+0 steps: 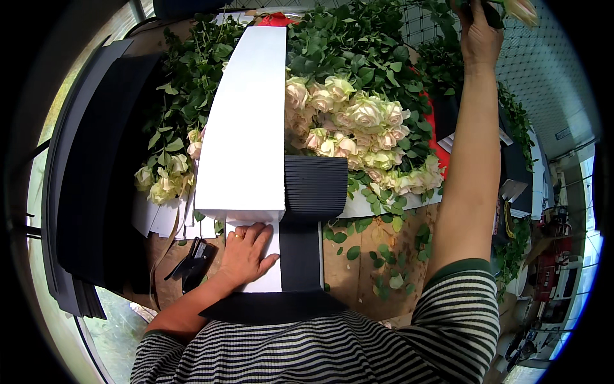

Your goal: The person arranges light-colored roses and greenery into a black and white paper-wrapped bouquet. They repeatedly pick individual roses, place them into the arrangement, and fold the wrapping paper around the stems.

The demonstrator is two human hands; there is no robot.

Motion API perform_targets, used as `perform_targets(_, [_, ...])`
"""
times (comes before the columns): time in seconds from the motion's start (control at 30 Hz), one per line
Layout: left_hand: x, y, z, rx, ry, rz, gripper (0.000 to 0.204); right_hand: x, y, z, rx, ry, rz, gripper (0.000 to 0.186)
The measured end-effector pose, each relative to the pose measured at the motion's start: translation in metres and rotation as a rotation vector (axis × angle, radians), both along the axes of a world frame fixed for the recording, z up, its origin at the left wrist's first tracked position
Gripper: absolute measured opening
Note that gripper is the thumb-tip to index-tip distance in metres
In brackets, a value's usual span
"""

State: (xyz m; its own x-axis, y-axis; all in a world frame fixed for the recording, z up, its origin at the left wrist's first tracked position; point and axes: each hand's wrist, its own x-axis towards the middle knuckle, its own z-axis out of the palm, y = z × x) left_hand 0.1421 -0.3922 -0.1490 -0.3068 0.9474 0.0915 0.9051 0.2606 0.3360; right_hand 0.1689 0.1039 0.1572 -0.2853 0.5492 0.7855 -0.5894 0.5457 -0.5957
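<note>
My left hand (pixel 248 255) lies on a white sheet (pixel 257 281) with its fingers stretched out, just below the bent edge of a tall white cardboard panel (pixel 246 121). A black ribbed cardboard piece (pixel 315 187) curls up at the panel's right side, above a flat black strip (pixel 300 256). At the upper right my raised right hand (pixel 481 41) is closed round a rose, whose pale bloom (pixel 519 13) shows at the picture's rim. Its stem is mostly hidden by my fingers. A black stapler (pixel 195 264) lies on the table left of my left hand.
A large heap of pale pink and cream roses (pixel 364 125) lies right of the panel. A smaller bunch (pixel 167 179) is at its left. Black and grey boards (pixel 96 173) stand at the far left. Loose leaves (pixel 387 256) litter the wooden table (pixel 348 275).
</note>
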Motion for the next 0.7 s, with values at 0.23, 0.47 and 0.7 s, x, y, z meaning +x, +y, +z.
perform_targets(0.23, [0.000, 0.002, -0.004, 0.029, -0.029, -0.020, 0.066, 0.020, 0.045, 0.012, 0.300, -0.351, -0.348, 0.028])
perform_targets(0.47, [0.002, 0.000, 0.003, 0.036, -0.009, -0.020, 0.064, 0.048, 0.002, 0.002, 0.550, -0.400, -0.548, 0.028])
perform_targets(0.7, [-0.003, -0.005, -0.001, 0.044, -0.035, -0.011, 0.067, 0.074, -0.099, 0.053, 0.374, 0.041, -0.344, 0.017])
